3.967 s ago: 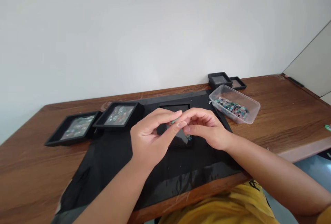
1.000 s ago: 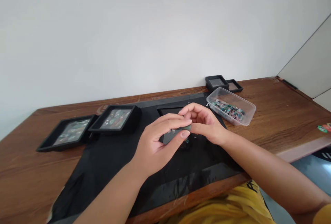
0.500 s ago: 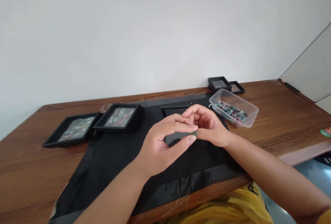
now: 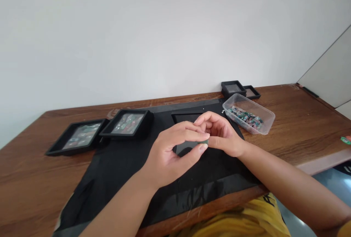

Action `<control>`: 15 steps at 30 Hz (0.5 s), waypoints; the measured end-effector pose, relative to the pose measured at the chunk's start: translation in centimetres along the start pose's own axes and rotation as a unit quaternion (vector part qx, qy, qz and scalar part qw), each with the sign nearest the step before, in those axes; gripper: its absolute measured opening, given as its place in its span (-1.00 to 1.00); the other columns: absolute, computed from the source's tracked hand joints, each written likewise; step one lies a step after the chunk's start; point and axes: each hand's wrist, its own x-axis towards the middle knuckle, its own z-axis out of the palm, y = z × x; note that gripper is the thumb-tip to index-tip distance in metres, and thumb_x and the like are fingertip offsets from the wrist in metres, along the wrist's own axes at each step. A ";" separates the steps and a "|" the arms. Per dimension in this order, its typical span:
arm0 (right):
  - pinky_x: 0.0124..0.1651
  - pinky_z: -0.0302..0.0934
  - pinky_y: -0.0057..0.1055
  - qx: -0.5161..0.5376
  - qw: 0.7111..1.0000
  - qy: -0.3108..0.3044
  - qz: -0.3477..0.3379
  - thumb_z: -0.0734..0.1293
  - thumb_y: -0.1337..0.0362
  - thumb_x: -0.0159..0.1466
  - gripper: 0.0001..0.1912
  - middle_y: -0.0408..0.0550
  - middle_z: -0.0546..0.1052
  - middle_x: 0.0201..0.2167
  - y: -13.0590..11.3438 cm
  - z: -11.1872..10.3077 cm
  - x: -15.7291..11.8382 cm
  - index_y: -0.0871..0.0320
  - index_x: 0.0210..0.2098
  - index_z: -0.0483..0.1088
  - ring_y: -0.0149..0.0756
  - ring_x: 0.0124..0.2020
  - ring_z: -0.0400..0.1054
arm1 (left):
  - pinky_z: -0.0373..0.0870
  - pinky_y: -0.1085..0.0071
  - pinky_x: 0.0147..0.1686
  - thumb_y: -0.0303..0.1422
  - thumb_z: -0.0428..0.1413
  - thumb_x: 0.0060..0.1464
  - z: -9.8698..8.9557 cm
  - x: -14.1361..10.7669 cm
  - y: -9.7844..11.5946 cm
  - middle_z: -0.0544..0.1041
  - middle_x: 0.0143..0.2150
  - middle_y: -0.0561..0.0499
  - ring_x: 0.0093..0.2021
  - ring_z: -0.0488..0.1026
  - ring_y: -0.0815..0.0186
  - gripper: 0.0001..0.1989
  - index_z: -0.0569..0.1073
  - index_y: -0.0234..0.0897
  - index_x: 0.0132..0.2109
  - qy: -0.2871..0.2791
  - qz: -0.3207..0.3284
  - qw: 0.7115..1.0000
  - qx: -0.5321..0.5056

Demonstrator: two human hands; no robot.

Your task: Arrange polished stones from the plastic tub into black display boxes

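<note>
Piece (image 4: pixel 203 142), more covered than 1 second ago, is pinched in the left hand (image 4: pixel 167 145), so handling continues above the frame (image 4: pixel 186 113); right hand (image 4: pixel 226 136) curled, hold unclear.

"Where does the view sit?"

"On the wearer's head, looking forward and down, with the left forearm (image 4: pixel 123 200) coming in at the lower left and the right forearm (image 4: pixel 287 178) at the lower right."

"Facing what?"

"Across the table (image 4: pixel 296 123) to the wall (image 4: pixel 175 39), which fills most of the upper half."

"How near?"

"Close: the left hand (image 4: pixel 171 152) and right hand (image 4: pixel 225 136) sit below the frame's middle, and yellow clothing (image 4: pixel 241 220) shows at the bottom edge."
</note>
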 end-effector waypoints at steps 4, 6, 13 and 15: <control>-0.28 0.29 -0.52 -0.001 1.000 0.005 0.000 0.54 0.21 0.28 -0.66 -0.26 0.43 -0.37 -0.1 -0.1 0.0 0.07 -0.04 0.42 -0.50 -0.42 0.30 | 0.63 0.46 -0.09 -0.54 0.26 0.17 0.0 0.1 0.0 0.72 -0.19 0.06 -0.17 0.67 0.35 -0.78 0.64 -0.12 -0.12 0.000 0.007 1.000 0.005; -0.28 0.30 -0.52 0.000 1.000 0.007 -0.001 0.54 0.22 0.28 -0.67 -0.26 0.43 -0.37 -0.2 -0.1 0.0 0.08 -0.04 0.43 -0.51 -0.42 0.30 | 0.63 0.47 -0.10 -0.55 0.26 0.17 0.0 0.2 0.1 0.73 -0.20 0.07 -0.18 0.68 0.36 -0.77 0.64 -0.12 -0.11 -0.003 0.007 1.000 0.000; -0.28 0.29 -0.53 -0.006 1.000 0.015 -0.003 0.53 0.22 0.28 -0.71 -0.26 0.43 -0.37 -0.3 0.0 0.1 0.08 -0.06 0.45 -0.51 -0.42 0.30 | 0.64 0.47 -0.13 -0.54 0.27 0.18 0.0 0.2 0.1 0.74 -0.18 0.05 -0.18 0.69 0.34 -0.76 0.67 -0.10 -0.08 -0.003 -0.005 1.000 -0.006; -0.28 0.30 -0.53 -0.007 1.000 0.014 -0.007 0.52 0.24 0.29 -0.72 -0.26 0.44 -0.37 -0.2 0.0 0.1 0.09 -0.06 0.45 -0.51 -0.41 0.30 | 0.64 0.48 -0.13 -0.54 0.28 0.17 0.0 0.1 0.0 0.74 -0.18 0.06 -0.19 0.68 0.36 -0.76 0.67 -0.10 -0.09 -0.001 -0.008 1.000 -0.008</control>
